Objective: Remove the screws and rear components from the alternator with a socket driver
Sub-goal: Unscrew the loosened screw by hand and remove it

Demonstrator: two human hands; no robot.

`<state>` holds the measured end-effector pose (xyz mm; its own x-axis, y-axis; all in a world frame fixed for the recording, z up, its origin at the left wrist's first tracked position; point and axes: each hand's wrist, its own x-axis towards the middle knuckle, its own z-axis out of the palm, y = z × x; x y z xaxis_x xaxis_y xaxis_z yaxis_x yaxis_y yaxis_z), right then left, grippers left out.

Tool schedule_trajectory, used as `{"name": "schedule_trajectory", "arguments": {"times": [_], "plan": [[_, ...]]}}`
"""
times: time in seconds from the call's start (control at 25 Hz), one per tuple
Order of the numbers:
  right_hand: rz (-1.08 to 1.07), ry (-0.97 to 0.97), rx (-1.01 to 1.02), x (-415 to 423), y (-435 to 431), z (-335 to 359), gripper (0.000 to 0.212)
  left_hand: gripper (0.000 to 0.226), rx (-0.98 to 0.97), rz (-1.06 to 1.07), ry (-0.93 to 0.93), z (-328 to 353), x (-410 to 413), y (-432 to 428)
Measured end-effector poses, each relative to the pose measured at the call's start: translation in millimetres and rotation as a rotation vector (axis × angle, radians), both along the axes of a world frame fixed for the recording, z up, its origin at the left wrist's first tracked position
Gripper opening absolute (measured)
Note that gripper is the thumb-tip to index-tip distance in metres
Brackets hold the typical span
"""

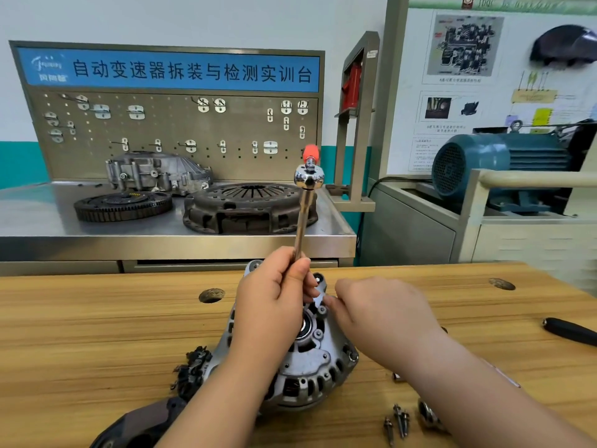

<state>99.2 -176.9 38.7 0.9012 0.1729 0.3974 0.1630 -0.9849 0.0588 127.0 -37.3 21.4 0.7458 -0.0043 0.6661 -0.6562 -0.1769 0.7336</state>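
Note:
A silver alternator (307, 370) lies on the wooden bench (97, 334) with its rear face up. My left hand (274, 299) grips the lower shaft of a chrome socket driver (305, 215), which stands nearly upright over the alternator's far side; its ratchet head and orange handle tip show at the top. My right hand (381, 315) lies just right of the driver, its fingertips pinching at a small part on the alternator's rear face. What they pinch is hidden. Several removed screws (397, 421) lie on the bench at the front right.
A black plastic cover (139, 425) and a dark tangled part (190, 373) lie left of the alternator. A black tool handle (568, 331) lies at the right edge. The bench has round holes (211, 295). Behind stand a steel table with clutch parts (248, 205) and a blue motor (497, 163).

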Motion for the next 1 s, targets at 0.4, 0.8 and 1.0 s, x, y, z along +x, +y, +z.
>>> {"name": "schedule_trajectory", "arguments": {"times": [0.4,0.8,1.0], "plan": [[0.078,-0.095,-0.265,-7,0,0,0.041,0.03,-0.056,-0.022,0.019,1,2,0],[0.146,0.019,-0.087,-3,-11,-5,0.014,0.028,-0.054,-0.028,0.021,2,0,0],[0.154,0.05,0.124,-3,-19,4,0.019,0.029,-0.038,-0.024,0.012,2,0,0]]}}
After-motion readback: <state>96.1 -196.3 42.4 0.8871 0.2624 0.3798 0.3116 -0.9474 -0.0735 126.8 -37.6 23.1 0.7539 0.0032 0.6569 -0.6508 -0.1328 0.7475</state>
